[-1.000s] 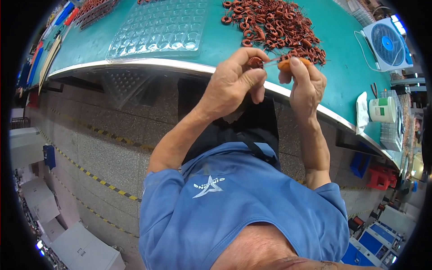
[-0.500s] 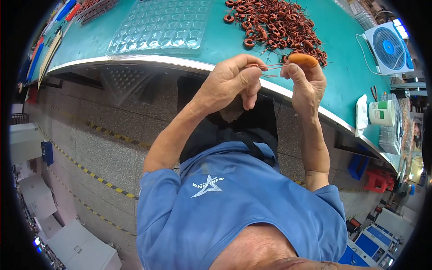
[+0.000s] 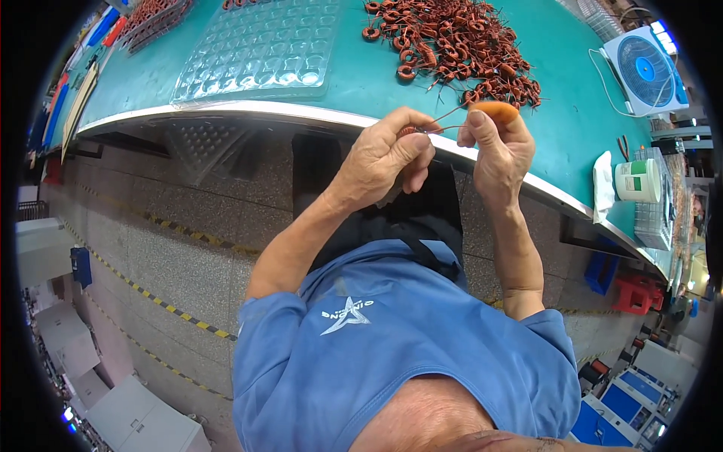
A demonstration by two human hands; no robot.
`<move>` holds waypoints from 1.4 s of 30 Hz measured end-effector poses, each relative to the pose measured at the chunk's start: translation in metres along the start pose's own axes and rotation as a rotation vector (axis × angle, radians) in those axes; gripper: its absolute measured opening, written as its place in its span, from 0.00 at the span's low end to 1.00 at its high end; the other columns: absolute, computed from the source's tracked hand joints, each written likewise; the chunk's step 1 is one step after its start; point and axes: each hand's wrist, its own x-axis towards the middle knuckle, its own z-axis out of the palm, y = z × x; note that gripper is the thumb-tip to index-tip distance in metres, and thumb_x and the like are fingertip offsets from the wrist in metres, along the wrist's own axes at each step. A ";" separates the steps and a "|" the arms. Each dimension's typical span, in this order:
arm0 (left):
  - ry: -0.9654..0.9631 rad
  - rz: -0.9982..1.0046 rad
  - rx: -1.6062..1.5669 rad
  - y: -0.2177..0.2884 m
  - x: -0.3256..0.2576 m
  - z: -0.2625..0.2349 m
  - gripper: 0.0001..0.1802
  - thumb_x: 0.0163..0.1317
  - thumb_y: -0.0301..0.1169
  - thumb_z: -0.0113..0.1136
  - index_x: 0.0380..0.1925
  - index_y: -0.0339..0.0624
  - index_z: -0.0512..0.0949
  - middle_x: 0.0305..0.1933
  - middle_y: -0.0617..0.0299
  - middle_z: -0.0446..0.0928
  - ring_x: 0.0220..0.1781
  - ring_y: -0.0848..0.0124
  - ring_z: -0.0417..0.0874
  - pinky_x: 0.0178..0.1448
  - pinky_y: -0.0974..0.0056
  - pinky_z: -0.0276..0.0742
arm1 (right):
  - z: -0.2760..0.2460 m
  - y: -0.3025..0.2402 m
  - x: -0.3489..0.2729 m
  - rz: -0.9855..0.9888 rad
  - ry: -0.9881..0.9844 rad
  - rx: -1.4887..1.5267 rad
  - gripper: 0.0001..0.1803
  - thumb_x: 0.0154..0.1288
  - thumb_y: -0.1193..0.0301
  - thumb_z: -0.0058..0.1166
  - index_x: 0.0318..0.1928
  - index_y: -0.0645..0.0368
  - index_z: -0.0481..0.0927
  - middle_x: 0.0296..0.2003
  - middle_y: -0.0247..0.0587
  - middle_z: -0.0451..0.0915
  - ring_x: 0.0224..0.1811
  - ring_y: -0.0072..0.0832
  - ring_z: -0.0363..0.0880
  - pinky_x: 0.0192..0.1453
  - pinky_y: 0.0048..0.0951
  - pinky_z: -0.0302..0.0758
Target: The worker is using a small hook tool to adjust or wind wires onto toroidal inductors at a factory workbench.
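My left hand [image 3: 380, 154] is closed, pinching a small toroidal coil [image 3: 409, 131] wound with red-brown copper wire between thumb and fingers. Most of the coil is hidden by those fingers. Two wire leads [image 3: 450, 127] stick out of it to the right, spread apart. My right hand [image 3: 503, 157] pinches the end of the lower lead between thumb and index finger. An orange rubber finger cover [image 3: 495, 111] sits on that index finger. Both hands are at the near edge of the green table, just below a heap of similar coils [image 3: 459, 45].
A clear plastic tray with round pockets [image 3: 260, 56] lies left of the heap on the green table [image 3: 151, 81]. To the right stand a blue and white fan [image 3: 642, 71], a white tub [image 3: 637, 181] and a wire basket [image 3: 659, 218]. More clear trays [image 3: 203, 147] show under the table edge.
The coil's two leads, close together before, are now spread, one slanting up and right. My right hand has shifted slightly left and down. The left hand still grips the coil.
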 end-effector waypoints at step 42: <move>-0.005 0.056 0.265 0.029 0.001 0.004 0.18 0.64 0.32 0.64 0.46 0.35 0.68 0.31 0.60 0.75 0.29 0.68 0.82 0.34 0.65 0.78 | 0.017 -0.032 -0.023 0.075 0.025 -0.281 0.11 0.64 0.69 0.62 0.33 0.65 0.80 0.21 0.33 0.78 0.21 0.15 0.73 0.25 0.18 0.68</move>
